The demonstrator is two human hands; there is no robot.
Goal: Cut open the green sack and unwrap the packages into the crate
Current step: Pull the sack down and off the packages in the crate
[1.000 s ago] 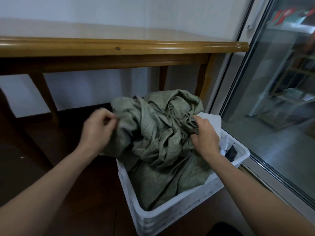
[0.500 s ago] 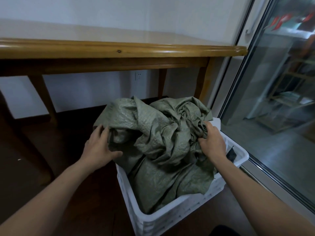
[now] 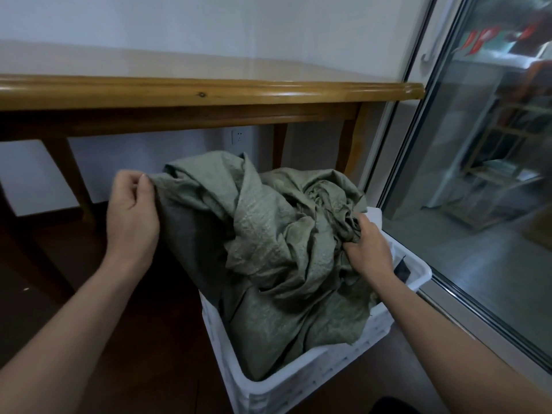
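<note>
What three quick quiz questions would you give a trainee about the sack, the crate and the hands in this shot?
1. True or false: the green sack lies crumpled in the white plastic crate.
2. Multiple choice: the left hand A) pinches the sack's edge, B) holds scissors, C) hangs empty.
3. Short answer: what does the right hand grip?
Key: 1 true; 2 A; 3 bunched folds of the sack.
</note>
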